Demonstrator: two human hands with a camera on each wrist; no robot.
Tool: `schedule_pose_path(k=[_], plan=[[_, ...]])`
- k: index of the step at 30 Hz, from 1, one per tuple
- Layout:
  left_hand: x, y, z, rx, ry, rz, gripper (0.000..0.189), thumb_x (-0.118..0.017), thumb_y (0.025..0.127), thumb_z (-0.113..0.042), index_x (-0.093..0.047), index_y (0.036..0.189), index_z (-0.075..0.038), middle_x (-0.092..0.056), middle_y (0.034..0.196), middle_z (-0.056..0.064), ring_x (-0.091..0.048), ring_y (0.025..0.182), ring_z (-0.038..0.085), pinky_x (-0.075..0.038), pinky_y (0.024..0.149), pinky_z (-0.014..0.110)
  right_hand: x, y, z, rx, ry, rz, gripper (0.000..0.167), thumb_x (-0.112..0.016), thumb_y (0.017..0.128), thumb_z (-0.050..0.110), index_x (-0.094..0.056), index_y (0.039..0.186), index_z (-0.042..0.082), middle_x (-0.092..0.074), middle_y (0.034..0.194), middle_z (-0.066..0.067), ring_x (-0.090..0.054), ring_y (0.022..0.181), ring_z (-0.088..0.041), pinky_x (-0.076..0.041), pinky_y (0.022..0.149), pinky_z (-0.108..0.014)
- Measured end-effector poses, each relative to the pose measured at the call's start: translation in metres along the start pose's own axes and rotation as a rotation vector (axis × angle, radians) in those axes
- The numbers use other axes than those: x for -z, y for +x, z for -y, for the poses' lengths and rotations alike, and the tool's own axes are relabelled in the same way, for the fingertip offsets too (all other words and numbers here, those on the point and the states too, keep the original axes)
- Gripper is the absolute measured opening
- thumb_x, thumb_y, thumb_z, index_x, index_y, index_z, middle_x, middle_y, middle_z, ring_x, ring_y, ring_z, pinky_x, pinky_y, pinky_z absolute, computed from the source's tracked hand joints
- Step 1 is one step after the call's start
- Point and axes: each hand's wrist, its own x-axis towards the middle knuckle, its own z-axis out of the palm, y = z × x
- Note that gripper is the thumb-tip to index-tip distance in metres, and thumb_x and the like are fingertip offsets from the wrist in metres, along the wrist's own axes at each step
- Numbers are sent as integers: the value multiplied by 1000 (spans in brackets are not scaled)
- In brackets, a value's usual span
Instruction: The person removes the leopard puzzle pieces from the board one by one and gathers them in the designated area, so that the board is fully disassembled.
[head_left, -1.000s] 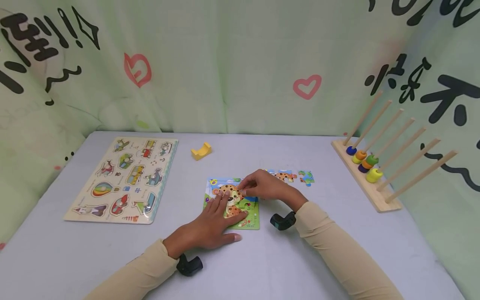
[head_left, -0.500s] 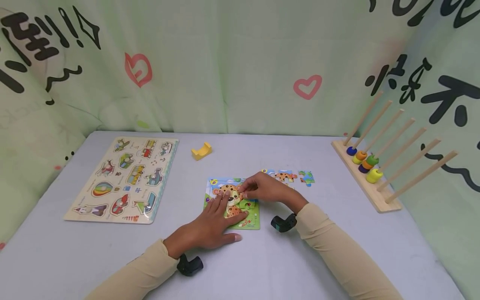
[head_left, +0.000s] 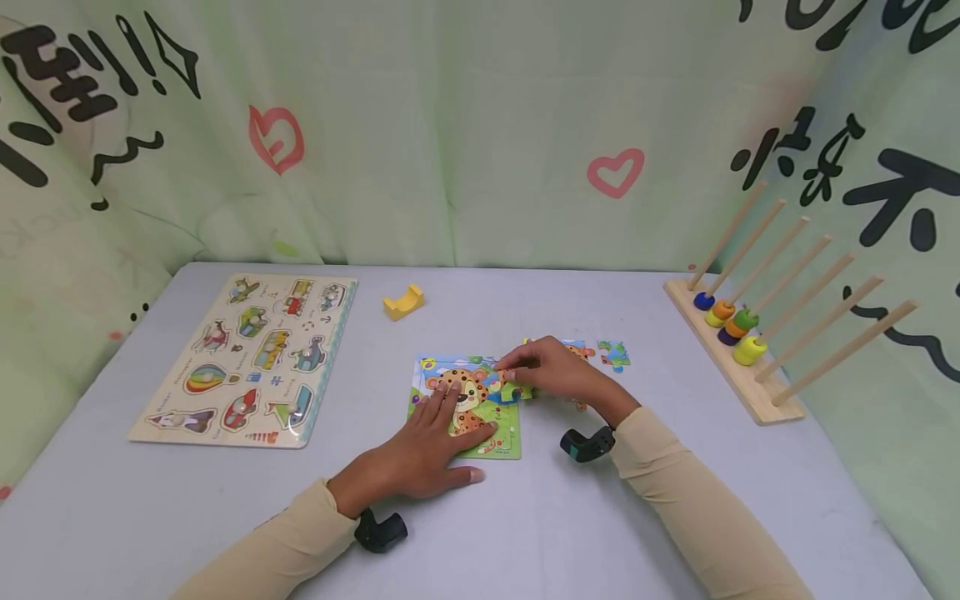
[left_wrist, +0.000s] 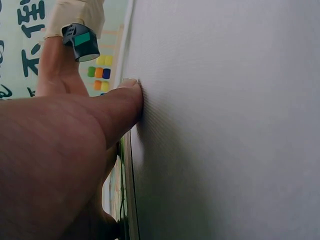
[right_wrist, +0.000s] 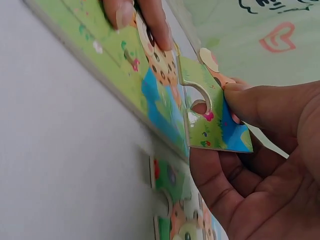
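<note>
A leopard jigsaw puzzle (head_left: 502, 442) lies in its flat board at the middle of the table. Across its lower left rests my left hand (head_left: 420, 454), fingers stretched over the picture and thumb on the cloth below the board. My right hand (head_left: 562, 372) pinches a green and blue puzzle piece (right_wrist: 220, 122) between thumb and fingers at the board's right edge. In the right wrist view this piece is tilted up off the board. Loose puzzle pieces (head_left: 615, 357) lie behind and right of that hand, partly hidden by it. The left thumb (left_wrist: 122, 102) fills much of the left wrist view.
A wooden picture puzzle board (head_left: 247, 367) lies at the left. A yellow curved block (head_left: 403, 302) sits near the back. On the right stands a wooden peg rack (head_left: 750, 379) with upright rods and several coloured beads. Printed fabric (head_left: 450, 150) hangs behind the table.
My right hand has drawn a little to the right with the puzzle piece, which now shows tilted at the board's right edge. The left hand has stayed in place.
</note>
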Motion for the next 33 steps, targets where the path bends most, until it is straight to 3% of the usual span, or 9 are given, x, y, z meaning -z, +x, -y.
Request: schedule_pose_path(k=[11, 16, 21, 27, 33], plan=[[-2, 2, 2, -8, -1, 8, 59, -51, 96, -53, -37, 151, -34, 2, 159, 24, 7, 145, 41, -9, 112, 58, 22, -25, -24, -103, 28, -85, 21, -66, 94, 19, -73, 112, 10, -69, 109, -4, -61, 88, -18, -46, 64, -30], [-2, 1, 2, -3, -12, 6, 59, -53, 96, -52, -37, 151, -34, 1, 160, 22, 7, 145, 40, -9, 112, 57, 35, -38, -35, -126, 8, -104, 20, -65, 94, 15, -73, 111, 9, -67, 114, -7, -58, 89, -21, -47, 69, -32], [-1, 1, 1, 2, 0, 4, 60, -53, 96, -52, -37, 151, -34, 1, 160, 22, 6, 145, 41, -8, 113, 57, 44, -48, -45, -157, 0, -132, 21, -65, 94, 16, -73, 112, 9, -65, 117, -9, -57, 101, -23, -48, 80, -33], [-1, 1, 0, -4, 13, -7, 60, -53, 96, -52, -38, 150, -33, 0, 160, 23, 5, 145, 41, -9, 113, 57, 57, -61, -55, -171, -42, -181, 21, -67, 93, 17, -74, 110, 7, -62, 123, -14, -52, 114, -29, -47, 81, -33], [-2, 0, 1, 2, 6, -8, 60, -54, 96, -52, -38, 150, -34, 0, 160, 22, 5, 145, 40, -9, 113, 56, 68, -70, -65, -209, -63, -191, 24, -67, 93, 20, -73, 112, 7, -64, 119, -13, -52, 104, -28, -46, 76, -34]])
